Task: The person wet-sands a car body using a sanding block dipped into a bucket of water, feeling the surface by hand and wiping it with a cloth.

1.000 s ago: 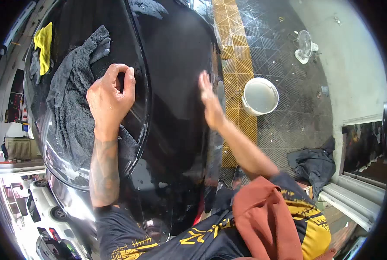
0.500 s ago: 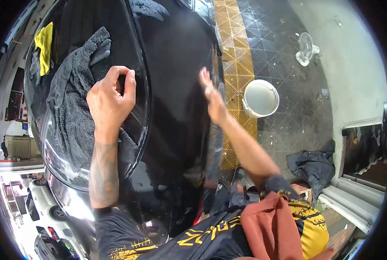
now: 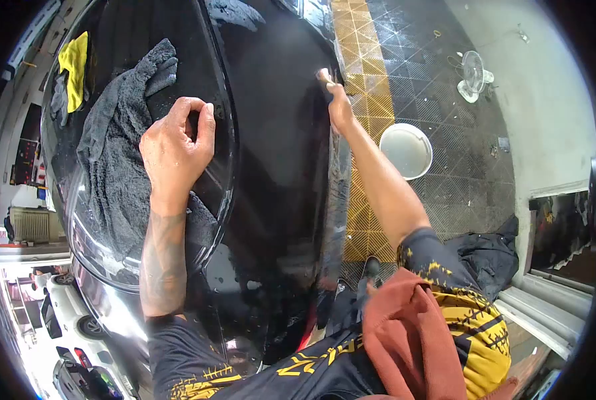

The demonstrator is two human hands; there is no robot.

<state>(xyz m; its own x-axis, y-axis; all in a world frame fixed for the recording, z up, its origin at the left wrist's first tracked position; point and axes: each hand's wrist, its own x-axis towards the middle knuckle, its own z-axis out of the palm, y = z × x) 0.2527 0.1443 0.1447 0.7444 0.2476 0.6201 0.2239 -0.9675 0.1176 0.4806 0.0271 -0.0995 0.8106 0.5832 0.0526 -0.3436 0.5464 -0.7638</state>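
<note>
Over the dark, wet car surface (image 3: 278, 133) is my left hand (image 3: 178, 143), its fingers curled and thumb bent toward them, with a gap between and nothing visible inside. A dark grey towel (image 3: 115, 147) lies on the glass beside and under it. My right hand (image 3: 337, 103) is at the right edge of the black panel, seen edge-on. Its fingertips point up and its palm side faces the panel; whether it holds anything is hidden. A yellow cloth (image 3: 75, 70) lies at the far left of the car.
A white bucket (image 3: 406, 152) of cloudy water stands on the tiled floor at right, with a white fan (image 3: 473, 77) beyond it. Dark fabric (image 3: 488, 260) is heaped near the wall. A white car (image 3: 71, 307) is at the lower left.
My right hand has moved up and slightly right along the panel's edge, its arm reaching farther out. My left hand keeps its curled shape, and the view has shifted slightly.
</note>
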